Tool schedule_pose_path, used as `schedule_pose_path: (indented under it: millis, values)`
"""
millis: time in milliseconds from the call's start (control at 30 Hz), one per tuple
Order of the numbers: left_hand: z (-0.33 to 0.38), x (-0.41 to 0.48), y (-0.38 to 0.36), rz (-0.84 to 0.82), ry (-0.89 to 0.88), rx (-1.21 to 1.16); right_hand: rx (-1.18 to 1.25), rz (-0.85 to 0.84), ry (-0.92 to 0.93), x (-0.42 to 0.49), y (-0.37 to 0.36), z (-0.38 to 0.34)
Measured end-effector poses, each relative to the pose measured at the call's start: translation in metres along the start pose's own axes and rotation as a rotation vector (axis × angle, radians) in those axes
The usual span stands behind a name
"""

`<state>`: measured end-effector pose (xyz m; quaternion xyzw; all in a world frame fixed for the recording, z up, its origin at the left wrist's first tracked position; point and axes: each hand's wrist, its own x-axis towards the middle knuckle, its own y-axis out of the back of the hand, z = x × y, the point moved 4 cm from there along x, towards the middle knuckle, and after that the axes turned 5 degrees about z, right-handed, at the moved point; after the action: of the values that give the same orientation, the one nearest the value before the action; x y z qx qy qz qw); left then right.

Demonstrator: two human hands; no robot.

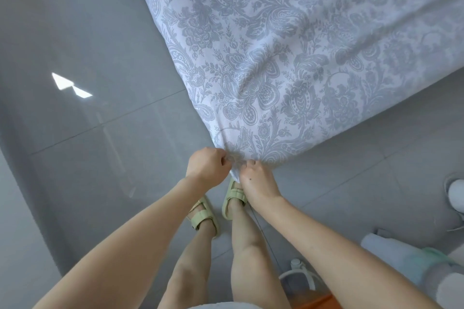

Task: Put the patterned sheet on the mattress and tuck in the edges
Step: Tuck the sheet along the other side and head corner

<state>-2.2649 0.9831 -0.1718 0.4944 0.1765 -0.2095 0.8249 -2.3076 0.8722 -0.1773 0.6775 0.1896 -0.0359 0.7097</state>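
The patterned sheet (288, 40), white with a grey floral and paisley print, lies spread over the mattress and covers its near corner. The mattress itself is hidden beneath it. At that corner my left hand (207, 165) grips a bunch of the fabric with curled fingers. Just to its right, my right hand (256, 179) pinches the sheet's edge, fingers tucked into the cloth. Creases run from the corner up into the sheet.
Grey floor tiles (82, 63) surround the bed, with a bright patch of light (70, 85) at left. My feet in pale sandals (226, 206) stand right at the corner. A white fan base (301, 273) and pale bundles (406, 258) sit at lower right.
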Motion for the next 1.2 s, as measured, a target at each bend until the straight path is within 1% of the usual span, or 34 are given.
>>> schedule_pose_path:
  millis: [33,100,133,167,200,233,267,300,333,367,400,433,467,500,533,567,633,700,733,800,867,900,1033,1100,1200]
  values:
    - [0.001,0.001,0.0,-0.021,0.016,0.012,0.031,-0.068,-0.018,0.002,-0.002,-0.002]
    - [0.001,0.004,-0.001,-0.075,0.052,0.035,0.106,-0.075,-0.057,0.008,0.002,0.001]
    - [0.001,0.004,-0.001,-0.095,0.077,0.033,0.191,-0.109,-0.086,0.007,0.004,0.007]
    - [0.0,0.004,0.0,-0.097,0.104,0.02,0.301,-0.104,-0.138,0.003,0.005,0.015]
    - [-0.001,0.004,0.002,-0.069,0.135,-0.004,0.46,-0.124,-0.267,-0.005,0.009,0.025]
    - [-0.001,0.004,0.007,0.011,0.149,-0.033,0.642,-0.043,-0.438,-0.015,0.009,0.038]
    - [0.0,0.004,0.013,0.138,0.131,-0.055,0.775,0.05,-0.64,-0.026,0.006,0.055]
    - [0.003,0.005,0.022,0.286,0.055,-0.043,0.877,0.125,-0.866,-0.036,0.002,0.071]
    - [0.01,0.006,0.028,0.419,-0.063,0.015,0.979,0.147,-1.074,-0.043,-0.005,0.084]
    - [0.018,0.007,0.032,0.526,-0.18,0.089,1.136,0.113,-1.254,-0.047,-0.01,0.092]
    - [0.026,0.011,0.034,0.561,-0.277,0.161,1.334,0.065,-1.39,-0.047,-0.02,0.095]
    - [0.035,0.018,0.032,0.483,-0.347,0.224,1.531,0.019,-1.478,-0.044,-0.026,0.096]
    - [0.043,0.024,0.029,0.342,-0.39,0.283,1.66,0.029,-1.515,-0.039,-0.03,0.097]
    - [0.049,0.03,0.024,0.187,-0.418,0.367,1.695,0.065,-1.51,-0.034,-0.031,0.096]
    - [0.053,0.033,0.017,0.081,-0.453,0.443,1.672,0.109,-1.483,-0.03,-0.034,0.096]
    - [0.056,0.036,0.012,0.026,-0.498,0.505,1.595,0.154,-1.445,-0.027,-0.034,0.096]
    - [0.058,0.037,0.003,-0.033,-0.534,0.577,1.314,0.193,-1.344,-0.027,-0.035,0.1]
    - [0.058,0.038,0.003,-0.021,-0.546,0.564,1.032,0.153,-1.212,-0.034,-0.033,0.101]
    - [0.058,0.038,0.005,-0.008,-0.558,0.544,0.931,0.141,-1.155,-0.04,-0.032,0.1]
    - [0.06,0.041,0.011,0.016,-0.579,0.534,0.883,0.158,-1.129,-0.047,-0.033,0.098]
    - [0.063,0.05,0.018,0.029,-0.551,0.57,0.934,0.143,-1.221,-0.046,-0.037,0.097]
    - [0.064,0.057,0.02,0.026,-0.524,0.582,0.997,0.114,-1.28,-0.041,-0.04,0.096]
    - [0.064,0.074,0.012,-0.057,-0.456,0.655,1.409,0.017,-1.409,-0.036,-0.044,0.102]
    - [0.064,0.073,0.007,-0.038,-0.453,0.685,1.472,0.056,-1.453,-0.041,-0.041,0.12]
    - [0.072,0.072,0.009,0.03,-0.475,0.628,1.482,0.198,-1.465,-0.032,-0.038,0.161]
